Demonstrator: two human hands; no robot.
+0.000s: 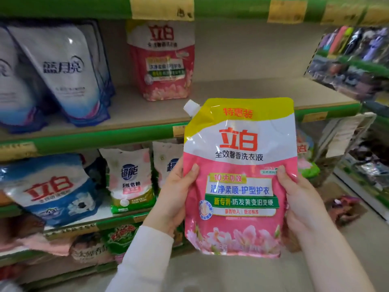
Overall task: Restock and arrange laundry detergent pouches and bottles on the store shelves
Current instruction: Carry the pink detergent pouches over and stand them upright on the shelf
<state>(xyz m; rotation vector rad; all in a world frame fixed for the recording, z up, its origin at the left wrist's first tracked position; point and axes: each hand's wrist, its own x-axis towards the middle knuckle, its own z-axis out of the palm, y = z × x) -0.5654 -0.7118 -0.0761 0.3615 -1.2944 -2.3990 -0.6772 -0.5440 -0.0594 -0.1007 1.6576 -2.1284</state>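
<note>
at the upper left of the frame white-and-blue pouches (63,68) lean on the upper shelf (231,91); a matching pink pouch (162,62) stands at upper centre. at lower centre the left hand (174,199) and right hand (303,199) grip the held pink pouch (240,180) upright by its sides, thumbs on its front, fingers behind.

Premises: a retail shop, laundry-goods aisle. Tiered shelves (231,89) with green front rails carry yellow price tags (162,7). Stock faces outward in rows: white-and-blue detergent pouches (63,70) at far left, a pink-and-white pouch (162,64) near them, and washing-powder bags (130,178) on the tier below. A further rack of packaged goods (353,60) stands at right.
</note>
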